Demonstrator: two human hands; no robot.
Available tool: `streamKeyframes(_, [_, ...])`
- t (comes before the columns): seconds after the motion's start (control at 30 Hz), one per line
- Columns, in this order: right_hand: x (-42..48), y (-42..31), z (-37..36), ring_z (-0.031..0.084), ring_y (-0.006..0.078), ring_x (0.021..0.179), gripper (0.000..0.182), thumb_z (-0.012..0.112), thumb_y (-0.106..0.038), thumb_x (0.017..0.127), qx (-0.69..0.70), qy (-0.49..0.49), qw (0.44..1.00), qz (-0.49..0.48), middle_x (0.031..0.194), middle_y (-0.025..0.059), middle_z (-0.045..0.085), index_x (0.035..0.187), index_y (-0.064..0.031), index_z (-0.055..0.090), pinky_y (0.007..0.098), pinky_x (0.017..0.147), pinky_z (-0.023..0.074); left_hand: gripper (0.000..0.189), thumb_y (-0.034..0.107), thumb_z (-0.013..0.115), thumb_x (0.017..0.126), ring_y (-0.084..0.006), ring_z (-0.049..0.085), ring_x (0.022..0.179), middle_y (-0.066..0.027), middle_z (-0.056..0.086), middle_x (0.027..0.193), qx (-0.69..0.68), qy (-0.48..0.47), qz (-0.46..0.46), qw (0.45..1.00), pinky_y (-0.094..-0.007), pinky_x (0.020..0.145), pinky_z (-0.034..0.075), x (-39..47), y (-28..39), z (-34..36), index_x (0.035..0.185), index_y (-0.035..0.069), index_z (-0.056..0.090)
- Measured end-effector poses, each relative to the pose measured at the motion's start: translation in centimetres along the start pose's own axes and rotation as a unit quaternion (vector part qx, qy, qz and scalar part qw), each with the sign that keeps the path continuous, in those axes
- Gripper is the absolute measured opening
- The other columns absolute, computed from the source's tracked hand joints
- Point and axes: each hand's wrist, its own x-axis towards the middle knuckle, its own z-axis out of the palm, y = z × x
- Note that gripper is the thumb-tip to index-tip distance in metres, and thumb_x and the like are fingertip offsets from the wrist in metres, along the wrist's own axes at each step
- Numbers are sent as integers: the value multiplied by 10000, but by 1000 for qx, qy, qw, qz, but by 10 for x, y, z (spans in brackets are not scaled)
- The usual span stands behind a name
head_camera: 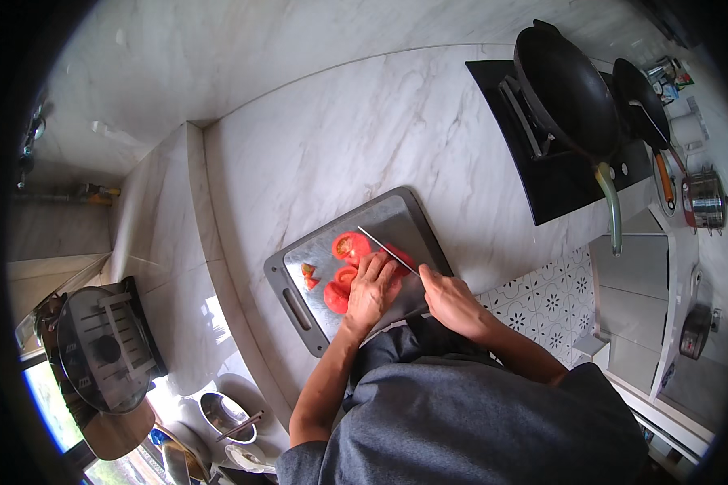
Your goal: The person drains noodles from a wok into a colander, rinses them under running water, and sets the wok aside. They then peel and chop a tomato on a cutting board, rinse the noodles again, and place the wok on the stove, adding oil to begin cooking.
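A kitchen knife (389,251) is gripped by its handle in my right hand (455,303), its blade slanting up and left over the tomato. My left hand (371,292) presses down on a tomato piece (404,259) beside the blade, fingers bent; the fingers hide part of it. To the left of that hand lie more cut tomato pieces (336,297), and a tomato half (350,246) with its cut face up sits above. Small stem-end scraps (309,276) are farther left. All of this rests on a grey-rimmed cutting board (346,220).
The board lies on a marble-patterned countertop (364,127). At the upper right a wok (567,91) stands on a black gas stove (521,176), its handle (609,206) reaching past the front edge. A raised ledge (243,339) borders the left. A metal bowl (226,418) with chopsticks (240,425) sits lower left.
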Motion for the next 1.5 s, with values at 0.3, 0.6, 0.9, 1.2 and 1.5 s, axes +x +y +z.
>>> streamKeyframes(0.3, [9,-2,-4,628,390,688,308,544,12,808,-20,-2,1000,5,804,214,607,1094,52,439,465,595,502,373,40,751,662,-320,571,988,-113,589,1058,-26,51,-27,998,-412,851,488,0,4,0,1008,40,612])
streamKeyframes(0.6, [-8,-33,-41,626,385,665,372,560,24,757,-5,-41,999,7,765,221,599,1097,83,420,453,574,493,375,53,766,644,-326,579,944,-124,597,1026,-26,59,-43,997,-407,821,490,-2,3,-3,979,26,598])
streamKeyframes(0.9, [-4,-28,-23,625,388,674,414,531,42,760,5,-23,1000,5,754,218,600,1156,108,432,456,572,490,365,45,758,638,-325,572,943,-133,591,1004,-36,61,-43,997,-402,819,488,-1,1,1,963,14,595])
streamKeyframes(1.2, [13,-2,23,615,398,731,348,535,28,814,-2,17,1000,9,867,234,598,1140,103,439,462,611,487,350,44,753,641,-334,559,914,-135,588,992,-37,57,-44,997,-398,796,486,-2,0,5,949,11,589])
streamKeyframes(1.5, [-1,4,16,624,401,706,409,558,-48,835,26,59,998,-22,895,224,588,1225,1,445,476,626,514,322,56,769,661,-327,576,896,-131,589,958,-43,77,-71,994,-382,771,489,1,12,-3,930,25,594])
